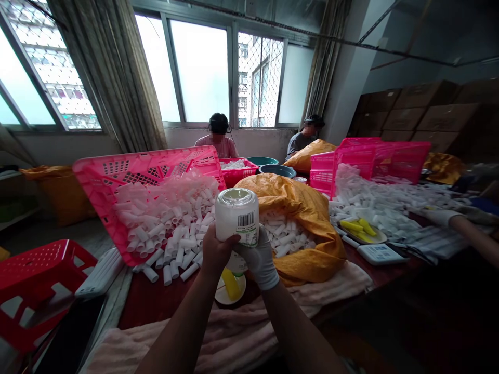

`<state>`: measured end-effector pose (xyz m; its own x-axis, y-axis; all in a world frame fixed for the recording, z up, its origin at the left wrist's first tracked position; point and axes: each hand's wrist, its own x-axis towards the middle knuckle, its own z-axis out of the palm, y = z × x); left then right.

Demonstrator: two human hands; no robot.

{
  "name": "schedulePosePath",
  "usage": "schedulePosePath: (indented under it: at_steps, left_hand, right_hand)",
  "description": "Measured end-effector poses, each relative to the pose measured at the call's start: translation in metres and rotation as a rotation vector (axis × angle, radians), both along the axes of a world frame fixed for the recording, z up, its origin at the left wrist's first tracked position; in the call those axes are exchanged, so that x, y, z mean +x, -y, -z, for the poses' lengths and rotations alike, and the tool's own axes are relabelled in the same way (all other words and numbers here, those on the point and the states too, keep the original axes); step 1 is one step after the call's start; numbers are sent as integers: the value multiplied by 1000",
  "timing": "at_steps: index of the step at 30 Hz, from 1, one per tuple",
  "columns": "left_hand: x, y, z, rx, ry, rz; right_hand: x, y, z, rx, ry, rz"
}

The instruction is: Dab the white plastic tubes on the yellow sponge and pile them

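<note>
Both my hands hold a clear jar (pixel 226 213) with a barcode label in front of me, its rounded end up. My bare left hand (pixel 218 250) is wrapped round its lower left side. On the lower right, my right hand (pixel 260 262) grips it in a white glove. What is inside the jar cannot be made out. Just below, a small white dish (pixel 221 297) holds a yellow piece (pixel 232 284). Short white tubes (pixel 179 254) lie heaped to the left, spilling from a tilted pink crate (pixel 105 208).
An orange sack (pixel 304 208) with more white tubes stands right of the jar. Further right lie a dish of yellow pieces (pixel 362 228), a white device (pixel 380 254) and a co-worker's gloved hand (pixel 438 215). A towel (pixel 304 301) covers the front edge; a red stool (pixel 42 275) stands left.
</note>
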<state>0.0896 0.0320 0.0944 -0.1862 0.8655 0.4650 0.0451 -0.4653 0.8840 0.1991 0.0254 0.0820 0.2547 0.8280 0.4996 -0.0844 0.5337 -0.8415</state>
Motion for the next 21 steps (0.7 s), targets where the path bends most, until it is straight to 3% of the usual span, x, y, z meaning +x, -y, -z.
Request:
schedulePosePath:
  at_steps: [11,21]
  left_hand:
    - [-5,-9,-6,52,45,18]
    - [-12,-19,-2,95,86,39]
  right_hand:
    - [-8,-11,0,-45,-8,-53]
    - [-13,-20,2,-43,17,-33]
